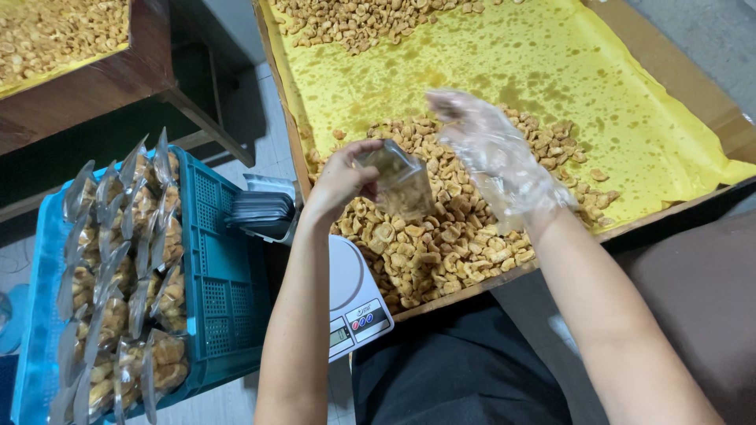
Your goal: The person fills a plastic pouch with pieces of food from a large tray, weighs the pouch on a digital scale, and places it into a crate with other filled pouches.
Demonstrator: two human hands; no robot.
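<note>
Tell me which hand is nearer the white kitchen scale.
Left. The left hand, holding a clear pouch, is just above the white scale; the gloved right hand is farther right, over the snacks.

The right hand wears a thin, see-through plastic glove that looks crinkly and loose, and it ends near the wrist. The left hand has no glove on. Both arms are bare, with no sleeves, and the lap is covered in dark cloth.
</note>
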